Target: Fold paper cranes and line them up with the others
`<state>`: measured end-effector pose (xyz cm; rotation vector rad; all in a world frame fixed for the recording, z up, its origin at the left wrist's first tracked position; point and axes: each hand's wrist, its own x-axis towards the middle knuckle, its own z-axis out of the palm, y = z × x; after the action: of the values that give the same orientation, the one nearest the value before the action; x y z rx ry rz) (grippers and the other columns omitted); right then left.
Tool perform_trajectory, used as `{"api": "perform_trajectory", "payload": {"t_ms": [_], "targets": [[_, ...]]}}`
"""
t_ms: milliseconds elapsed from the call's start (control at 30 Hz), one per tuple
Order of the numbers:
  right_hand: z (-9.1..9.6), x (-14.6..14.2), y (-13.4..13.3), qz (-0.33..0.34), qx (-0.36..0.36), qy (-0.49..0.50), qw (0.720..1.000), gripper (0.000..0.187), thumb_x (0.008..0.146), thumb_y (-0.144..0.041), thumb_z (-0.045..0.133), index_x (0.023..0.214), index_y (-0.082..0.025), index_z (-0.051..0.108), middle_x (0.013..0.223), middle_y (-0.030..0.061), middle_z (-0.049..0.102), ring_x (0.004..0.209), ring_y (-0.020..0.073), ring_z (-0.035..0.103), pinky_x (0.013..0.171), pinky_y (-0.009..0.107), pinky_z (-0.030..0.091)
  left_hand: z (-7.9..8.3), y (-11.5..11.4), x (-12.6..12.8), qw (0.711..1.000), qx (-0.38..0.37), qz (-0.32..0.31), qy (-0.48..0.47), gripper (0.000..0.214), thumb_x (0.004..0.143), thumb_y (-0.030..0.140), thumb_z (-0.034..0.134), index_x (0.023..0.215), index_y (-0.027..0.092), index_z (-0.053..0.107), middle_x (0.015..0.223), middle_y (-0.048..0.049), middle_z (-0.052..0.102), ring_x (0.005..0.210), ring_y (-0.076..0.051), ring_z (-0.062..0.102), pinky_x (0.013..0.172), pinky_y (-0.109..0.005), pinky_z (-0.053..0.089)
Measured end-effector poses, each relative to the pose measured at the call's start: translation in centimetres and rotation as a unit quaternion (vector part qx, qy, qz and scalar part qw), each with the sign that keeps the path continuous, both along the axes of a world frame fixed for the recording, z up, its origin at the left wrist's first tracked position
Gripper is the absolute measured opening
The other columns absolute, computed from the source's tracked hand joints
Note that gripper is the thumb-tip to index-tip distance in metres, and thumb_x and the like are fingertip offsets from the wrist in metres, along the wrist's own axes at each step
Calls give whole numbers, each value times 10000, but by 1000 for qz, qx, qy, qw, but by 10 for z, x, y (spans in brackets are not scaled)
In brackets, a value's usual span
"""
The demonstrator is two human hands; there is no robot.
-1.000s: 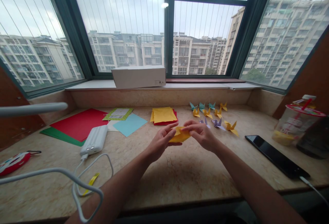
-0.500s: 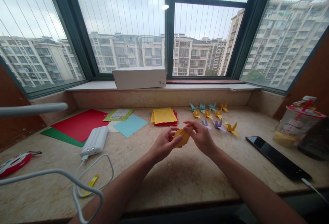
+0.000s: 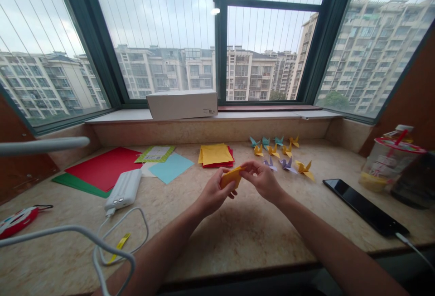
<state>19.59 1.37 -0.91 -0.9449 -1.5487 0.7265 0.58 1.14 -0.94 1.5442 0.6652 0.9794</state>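
My left hand and my right hand both pinch a folded piece of yellow paper, held a little above the marble counter in the middle of the view. The left fingers grip its lower left part. My right thumb and forefinger hold its upper right edge. Just behind my hands lies a stack of yellow and red paper squares. To the right stand several small folded paper cranes in teal, yellow and purple.
Red and green sheets, a light blue square and a white power bank with its cable lie at left. A black phone and a plastic cup sit at right. A white box rests on the window sill.
The yellow paper has been folded smaller and turned more upright between my fingers. Both hands have drawn slightly closer together and a little higher.
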Motion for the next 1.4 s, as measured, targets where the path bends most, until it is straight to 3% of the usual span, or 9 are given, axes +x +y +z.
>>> {"api": "perform_trajectory", "payload": {"t_ms": [133, 267, 500, 733, 867, 933, 1067, 1300, 1400], "targets": [[-1, -5, -3, -41, 32, -32, 998, 297, 790, -425, 721, 955, -181, 680, 738, 21, 662, 688, 158, 583, 678, 299, 460, -5, 0, 2, 999, 2, -3, 38, 465, 850, 470, 628, 1154, 148, 482, 790, -24, 650, 473, -88, 566, 434, -198, 416], [0, -7, -3, 13, -30, 41, 999, 434, 787, -505, 699, 1056, -167, 656, 783, 39, 675, 707, 169, 608, 642, 288, 469, -4, 1, 0, 996, 38, 43, 73, 410, 863, 438, 603, 1153, 155, 545, 732, 4, 637, 409, -56, 449, 391, -186, 349], [0, -3, -3, 20, -46, 3, 999, 411, 761, -563, 705, 753, -152, 698, 692, 29, 665, 642, 155, 565, 623, 280, 444, -1, 0, -7, 957, 206, 93, 184, 344, 827, 372, 656, 1110, 181, 620, 843, -25, 683, 736, -181, 626, 677, -275, 474], [-4, -4, 1, -45, 47, -38, 997, 447, 884, -570, 553, 739, -170, 692, 845, 68, 682, 816, 207, 623, 723, 308, 484, 0, 2, -7, 965, 203, 101, 131, 326, 934, 416, 506, 1103, 171, 639, 952, -60, 713, 833, -196, 664, 738, -283, 515], [-9, -4, 5, 44, 5, 24, 999, 436, 808, -541, 678, 1074, -197, 647, 1151, 113, 661, 967, 223, 654, 796, 342, 531, -2, 3, -8, 966, 192, 98, 146, 325, 908, 425, 550, 1061, 157, 652, 842, -48, 708, 655, -155, 631, 615, -251, 503], [-12, -2, 7, 93, -39, 50, 994, 504, 772, -512, 729, 1148, -199, 607, 1043, 97, 707, 905, 216, 681, 782, 350, 546, -5, 5, -9, 964, 184, 92, 166, 325, 892, 418, 573, 1079, 162, 642, 764, -23, 686, 501, -104, 545, 504, -219, 451], [-15, 2, 10, 70, -76, 48, 994, 381, 706, -478, 790, 919, -177, 694, 854, 70, 752, 801, 217, 705, 765, 353, 553, -12, 10, -11, 969, 166, 72, 169, 340, 848, 362, 614, 1126, 167, 609, 772, -9, 662, 432, -72, 495, 397, -179, 380], [-14, 8, 11, 49, -70, 33, 996, 341, 665, -486, 809, 802, -186, 724, 774, 55, 757, 731, 215, 705, 698, 338, 561, -15, 18, -14, 967, 154, 34, 198, 201, 841, 312, 584, 906, 134, 651, 707, -3, 607, 485, -85, 512, 428, -181, 364], [-12, 8, 7, 95, -79, -32, 992, 309, 733, -468, 767, 861, -188, 741, 767, 47, 753, 675, 192, 695, 640, 301, 546, -14, 17, -16, 957, 177, 48, 226, 234, 864, 360, 571, 817, 141, 638, 615, 15, 563, 480, -88, 485, 445, -193, 326]]}}
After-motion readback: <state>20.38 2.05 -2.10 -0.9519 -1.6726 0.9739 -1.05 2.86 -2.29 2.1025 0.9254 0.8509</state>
